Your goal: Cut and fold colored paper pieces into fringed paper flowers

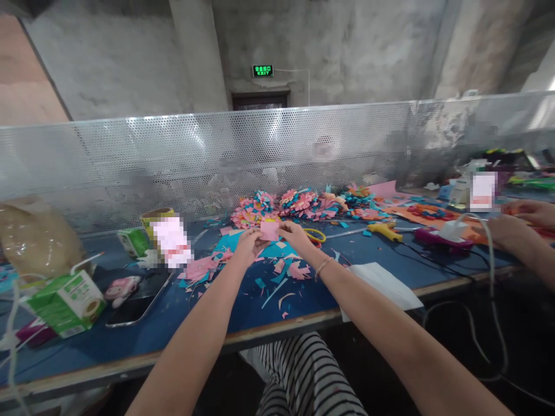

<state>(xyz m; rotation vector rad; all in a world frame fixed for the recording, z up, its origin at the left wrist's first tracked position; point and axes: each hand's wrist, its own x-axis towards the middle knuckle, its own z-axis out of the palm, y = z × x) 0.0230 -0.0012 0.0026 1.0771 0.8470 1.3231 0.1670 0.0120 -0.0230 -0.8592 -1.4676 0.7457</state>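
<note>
One long perforated silver metal screen (173, 144) is stretched across the middle of the frame, and below it a blue-topped table (255, 318) is seen. Near the screen's foot, just right of centre, ruffled pink, blue and orange paper flowers (303, 202) are piled; by their look, these are already layered and shaped. At lower right, a white paper sheet (381, 283) is laid over the table's edge. At centre, a small pink paper square (269, 231) is held up above turquoise paper (229, 241), its left edge pinched by the left hand (250, 245), its right edge by the fingertips of the right hand (299, 236). It appears flat and unruffled, so its shaping is judged not yet done; whether it is layered cannot be told. Around the hands, loose pink and blue paper scraps (203, 268) are strewn, joined to nothing visible.
</note>
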